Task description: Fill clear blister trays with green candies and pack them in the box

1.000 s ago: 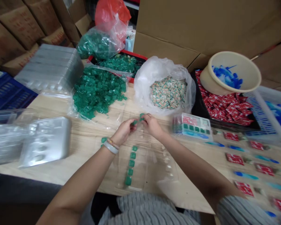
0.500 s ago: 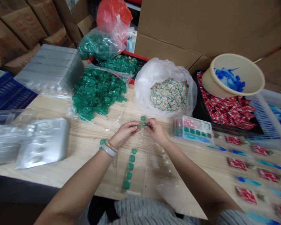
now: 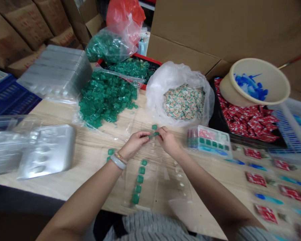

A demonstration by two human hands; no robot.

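Left hand [image 3: 136, 142] and right hand [image 3: 168, 140] work close together over a wooden table [image 3: 89, 159]

The left thumb and fingertips are pinched on a small green piece [image 3: 149, 136]. The right thumb and fingers are drawn together on a green square [image 3: 156, 133], just beside the left fingertips; blur hides whether it touches the clear plastic below. Another square [image 3: 154, 127] sits just beyond the right fingers. Nearer the body, a clear tray [image 3: 150, 190] lies flat with a row of five green squares [image 3: 140, 179] along it. A white bangle [image 3: 118, 162] circles the left wrist.

Past the hands, to the left, a heap of loose green squares [image 3: 106, 98] spreads over plastic. Right of it, a white bag [image 3: 154, 95] stands open, full of small packets [image 3: 184, 103]. Filled packs [image 3: 210, 142] are stacked near the right forearm. Farther right, a cream bucket [image 3: 229, 85] holds blue pieces [image 3: 251, 87], with red packets [image 3: 253, 124] beside it. At far left, a stack of clear trays [image 3: 57, 68] rests on the table.
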